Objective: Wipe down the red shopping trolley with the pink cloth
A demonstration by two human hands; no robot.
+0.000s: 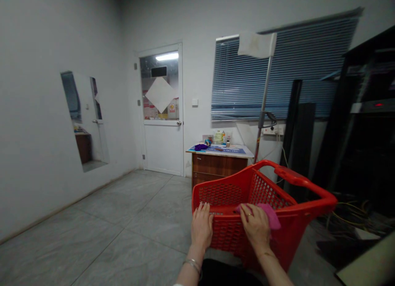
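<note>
A red plastic shopping cart (225, 232) with perforated sides stands close in front of me, its handle at the right. My left hand (202, 226) grips the near rim at the cart's left corner, fingers hooked over the edge. Farther right along the same rim, my right hand (254, 224) is closed over a pink cloth (270, 214) and presses it against the cart. Part of the cloth hangs over the outside, and the rest is hidden under my palm.
Behind the cart is a brown wooden cabinet (205, 164) with small bottles and a purple cloth (201, 147) on top. A pole with a white flag (256, 45) rises beside it. Cables and dark equipment (364, 154) fill the right side. A white door (163, 148) is at the back.
</note>
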